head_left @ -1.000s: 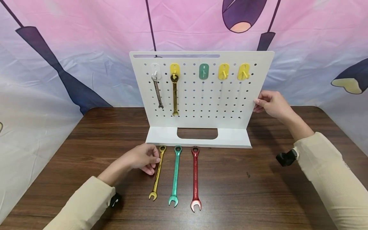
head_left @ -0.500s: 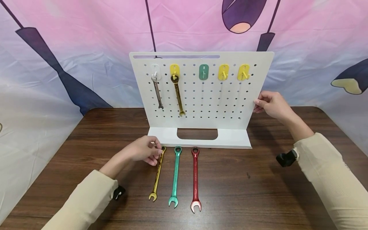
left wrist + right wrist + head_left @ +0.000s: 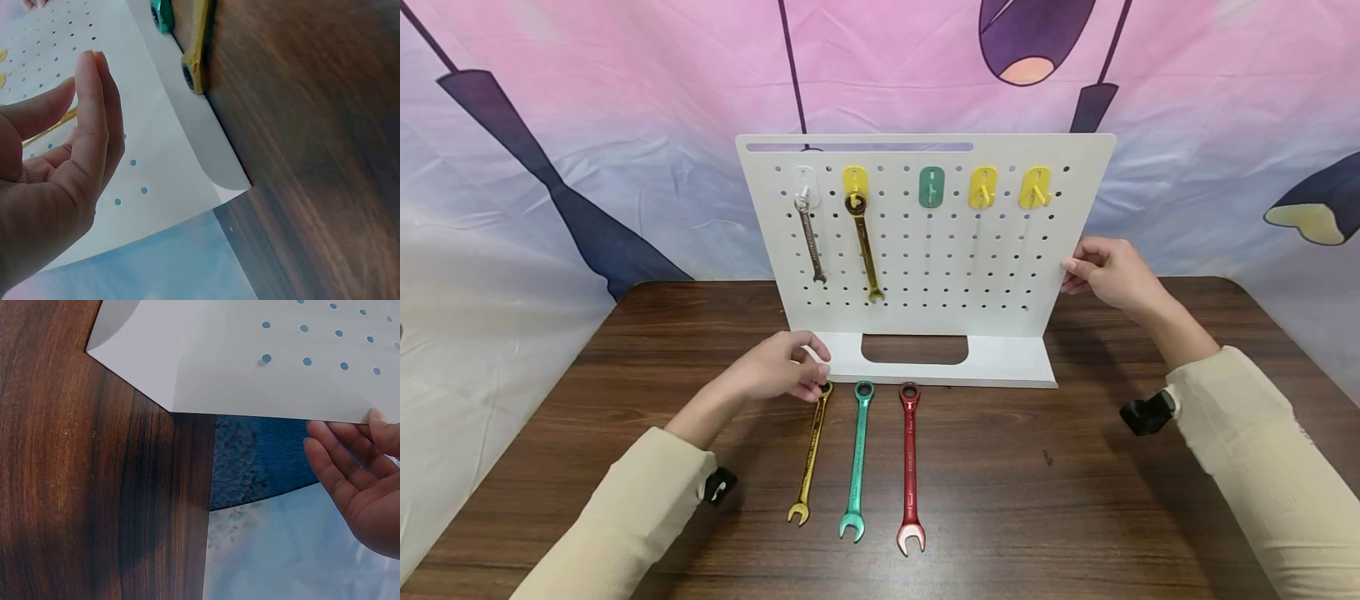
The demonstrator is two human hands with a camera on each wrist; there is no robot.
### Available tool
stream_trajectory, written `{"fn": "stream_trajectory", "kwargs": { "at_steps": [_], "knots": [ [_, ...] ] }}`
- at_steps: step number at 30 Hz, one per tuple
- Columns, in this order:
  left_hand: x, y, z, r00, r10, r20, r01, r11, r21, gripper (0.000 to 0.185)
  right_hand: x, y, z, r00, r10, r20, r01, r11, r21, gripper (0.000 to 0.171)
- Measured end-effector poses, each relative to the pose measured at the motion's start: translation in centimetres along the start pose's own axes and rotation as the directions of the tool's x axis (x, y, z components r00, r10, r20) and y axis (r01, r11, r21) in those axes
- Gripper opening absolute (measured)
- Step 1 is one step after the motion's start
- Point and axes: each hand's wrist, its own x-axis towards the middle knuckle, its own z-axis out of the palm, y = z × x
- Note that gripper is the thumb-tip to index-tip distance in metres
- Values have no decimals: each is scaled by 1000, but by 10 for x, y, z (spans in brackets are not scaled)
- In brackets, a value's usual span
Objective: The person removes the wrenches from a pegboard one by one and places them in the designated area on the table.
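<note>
Gold wrench (image 3: 810,454) lies nearest on the table (image 3: 1075,500), beside green (image 3: 858,458) and red (image 3: 910,467) ones. The left hand (image 3: 778,377) reaches its ring end; the wrist view shows relaxed fingers (image 3: 94,125) holding nothing. Farther back, the right hand (image 3: 1108,271) grips the pegboard (image 3: 1000,267) edge, where two wrenches hang.

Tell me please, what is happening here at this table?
A person is working at a white pegboard standing on a wooden table. The right hand holds the board's right edge. The left hand is at the ring end of a gold wrench, which lies beside a green wrench and a red wrench. A silver wrench and another gold one hang on hooks.
</note>
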Motion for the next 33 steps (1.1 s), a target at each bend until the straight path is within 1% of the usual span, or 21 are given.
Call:
{"fn": "stream_trajectory", "kwargs": {
  "at_steps": [4,8,11,15,20,26,29,33],
  "knots": [
    [5,4,-2,999,38,-24,-38,999,-15,24,0,0,-1,1000,0,2,0,1000,-4,21],
    [11,6,-3,997,40,-67,-41,999,-16,27,1,1,-1,1000,-5,4,5,1000,-16,22],
    [14,6,-4,995,28,-101,-29,999,-15,29,2,1,-1,1000,-9,4,9,1000,-21,22],
    [18,7,-6,991,29,-130,-32,999,-18,32,1,0,0,1000,-8,4,8,1000,-23,22],
    [21,9,-7,988,56,-142,-58,998,-10,35,1,0,-1,1000,-6,5,6,1000,-18,22],
    [24,13,-9,983,98,-153,-97,995,13,34,2,0,-1,1000,-6,9,6,1000,-2,22],
    [25,15,-10,982,104,-157,-102,995,21,34,2,0,-1,1000,-6,14,6,1000,-2,22],
    [27,20,-11,981,100,-166,-104,995,-13,34,2,0,-1,1000,-3,13,3,1000,-1,22]
  ]
}}
